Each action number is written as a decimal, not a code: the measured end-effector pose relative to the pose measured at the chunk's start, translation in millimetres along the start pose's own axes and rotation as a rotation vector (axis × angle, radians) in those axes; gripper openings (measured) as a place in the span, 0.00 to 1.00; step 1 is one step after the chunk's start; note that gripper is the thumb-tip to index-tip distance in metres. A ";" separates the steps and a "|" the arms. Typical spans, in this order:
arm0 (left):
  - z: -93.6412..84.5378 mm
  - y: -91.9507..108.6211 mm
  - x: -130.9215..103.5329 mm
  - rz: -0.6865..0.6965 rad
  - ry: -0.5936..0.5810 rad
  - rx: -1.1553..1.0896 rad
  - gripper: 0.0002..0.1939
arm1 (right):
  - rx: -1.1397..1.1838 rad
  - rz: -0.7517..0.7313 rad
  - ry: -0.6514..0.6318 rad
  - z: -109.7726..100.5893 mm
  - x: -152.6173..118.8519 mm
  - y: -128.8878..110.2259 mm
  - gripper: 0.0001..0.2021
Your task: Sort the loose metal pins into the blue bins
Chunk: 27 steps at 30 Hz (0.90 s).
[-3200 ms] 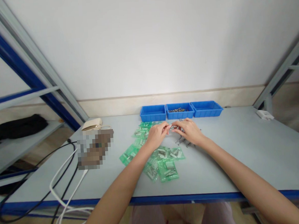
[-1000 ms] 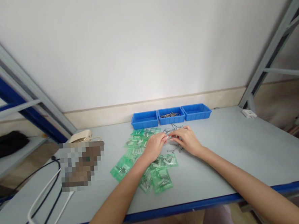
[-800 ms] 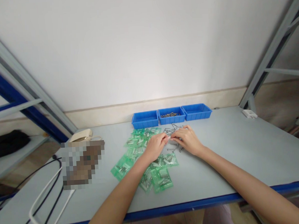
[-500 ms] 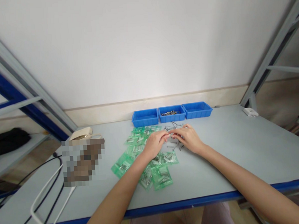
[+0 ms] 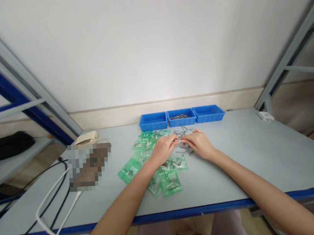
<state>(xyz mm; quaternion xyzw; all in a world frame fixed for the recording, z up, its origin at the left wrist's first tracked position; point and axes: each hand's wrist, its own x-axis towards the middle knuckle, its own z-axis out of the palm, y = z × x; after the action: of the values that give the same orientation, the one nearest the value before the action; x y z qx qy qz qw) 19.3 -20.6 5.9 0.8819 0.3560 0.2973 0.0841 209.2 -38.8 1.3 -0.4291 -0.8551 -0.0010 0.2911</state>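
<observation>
Fingertips of my left hand (image 5: 163, 149) and my right hand (image 5: 200, 143) nearly meet over the table, both closed in a pinch. Between them is a small, thin, pale piece, too small to name. Loose screws (image 5: 184, 130) lie behind and below the hands on the grey surface. Under and around my left hand spread several green plastic bags (image 5: 171, 184) with metal and white pieces inside. Behind the hands, a blue bin (image 5: 182, 122) holds screws.
Two more blue bins, a left one (image 5: 153, 126) and a right one (image 5: 209, 118), flank the middle one. A white device (image 5: 87, 138), a blurred-out item and cables (image 5: 42, 223) lie at the left. A white adapter (image 5: 265, 116) sits at the far right.
The view has shifted slightly. The fingertips have moved a little against each other, and a bit more of the thin piece between them shows.
</observation>
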 end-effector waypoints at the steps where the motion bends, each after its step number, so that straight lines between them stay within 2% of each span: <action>1: 0.0 0.0 0.1 0.010 -0.002 0.023 0.11 | 0.006 -0.003 -0.015 -0.1 0.1 -0.1 0.13; 8: -2.7 2.7 0.0 -0.004 0.003 0.092 0.18 | 0.009 0.017 0.006 -3.8 0.3 -0.8 0.11; 12: -2.0 2.7 -0.6 0.027 -0.008 0.093 0.15 | 0.014 0.044 -0.014 -5.0 0.8 -1.1 0.12; 16: -0.8 2.0 -0.6 0.070 -0.014 0.122 0.16 | 0.007 0.049 -0.059 -6.1 1.0 -2.1 0.13; 22: -2.7 3.7 -0.8 0.047 -0.023 0.151 0.19 | -0.005 0.008 -0.041 -6.8 0.6 -3.6 0.10; 27: -0.9 3.1 -1.8 0.036 -0.003 0.068 0.15 | 0.027 0.033 -0.034 -7.6 1.1 -3.1 0.12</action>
<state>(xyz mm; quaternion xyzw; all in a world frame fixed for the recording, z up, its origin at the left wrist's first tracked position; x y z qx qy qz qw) 19.6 -24.2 6.9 0.8910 0.3498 0.2853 0.0490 210.2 -41.9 9.0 -0.4392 -0.8527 0.0226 0.2821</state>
